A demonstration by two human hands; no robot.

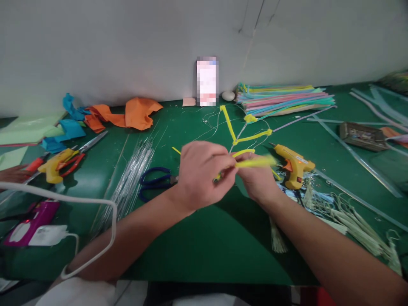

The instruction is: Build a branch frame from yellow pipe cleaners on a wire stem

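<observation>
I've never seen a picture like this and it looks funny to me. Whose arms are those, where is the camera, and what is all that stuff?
Those are one person's own two bare arms. The camera sits on their head and looks down, so you see what they see.

The left hand and the right hand meet in the middle. Both pinch a yellow fuzzy wire, which looks blurry. Just behind it is a thin wire shape partly wrapped in the same yellow fuzz.

Underneath is a green table. On it lie:
- a yellow glue gun on the right
- blue-handled scissors
- a bundle of thin silver wires
- orange paper
- blue paper
- a stack of coloured sticks by the wall
</observation>
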